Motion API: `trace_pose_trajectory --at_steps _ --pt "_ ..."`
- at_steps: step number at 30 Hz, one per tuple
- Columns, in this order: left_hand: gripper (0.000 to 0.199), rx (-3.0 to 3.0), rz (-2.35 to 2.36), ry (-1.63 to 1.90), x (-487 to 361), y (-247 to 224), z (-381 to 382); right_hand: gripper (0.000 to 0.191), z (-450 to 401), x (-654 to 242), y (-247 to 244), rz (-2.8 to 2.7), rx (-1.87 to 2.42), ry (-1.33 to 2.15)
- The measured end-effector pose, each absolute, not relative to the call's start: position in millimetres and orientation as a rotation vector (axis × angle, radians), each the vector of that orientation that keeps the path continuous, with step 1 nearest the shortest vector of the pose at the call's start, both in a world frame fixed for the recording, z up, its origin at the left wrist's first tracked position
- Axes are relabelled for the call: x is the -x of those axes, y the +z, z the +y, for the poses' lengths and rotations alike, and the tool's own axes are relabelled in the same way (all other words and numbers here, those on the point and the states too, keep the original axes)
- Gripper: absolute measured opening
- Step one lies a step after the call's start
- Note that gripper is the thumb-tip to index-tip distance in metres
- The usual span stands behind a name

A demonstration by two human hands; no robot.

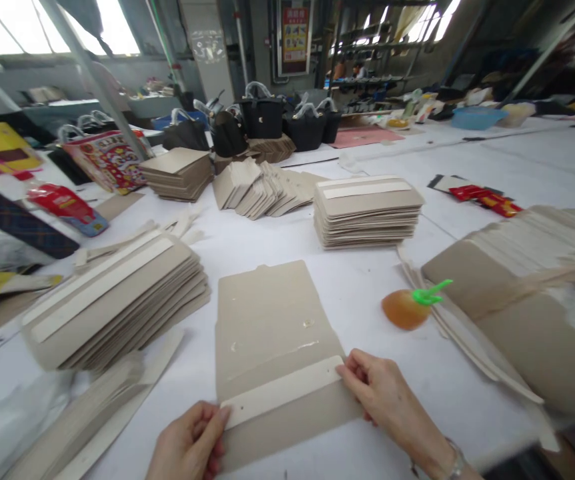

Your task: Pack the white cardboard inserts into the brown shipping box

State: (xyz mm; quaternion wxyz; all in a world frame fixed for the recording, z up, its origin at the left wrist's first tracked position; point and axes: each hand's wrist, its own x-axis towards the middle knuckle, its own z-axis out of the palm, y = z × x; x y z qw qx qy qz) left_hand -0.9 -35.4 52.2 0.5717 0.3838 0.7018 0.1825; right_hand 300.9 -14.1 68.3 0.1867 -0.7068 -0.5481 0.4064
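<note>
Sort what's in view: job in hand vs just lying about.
Job, probably:
pale strip, held by left hand and right hand
board under it
left board stack
far board stack

Lying about, apparently:
red bottle
patterned bag
blue basin

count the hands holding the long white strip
2: the bare left hand at the left end of the long white strip, the bare right hand at its right end.

Left hand [190, 443]: pinches white strip [283, 393], left end
Right hand [385, 397]: strip's right end
Beige panel [272, 320]: under strip
</note>
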Motion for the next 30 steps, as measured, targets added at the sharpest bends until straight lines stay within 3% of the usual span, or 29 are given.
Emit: trace_pose_trajectory --at_steps 11,30 --pt "0.044 -0.95 1.693 0.482 -5.1 57.4 -34.5 0.037 -15.0 -305.9 50.8 -1.566 2.052 1.228" --pt "0.037 -0.929 1.727 0.489 -9.3 66.0 -29.7 0.034 -15.1 -308.4 42.7 -1.517 2.098 1.248"
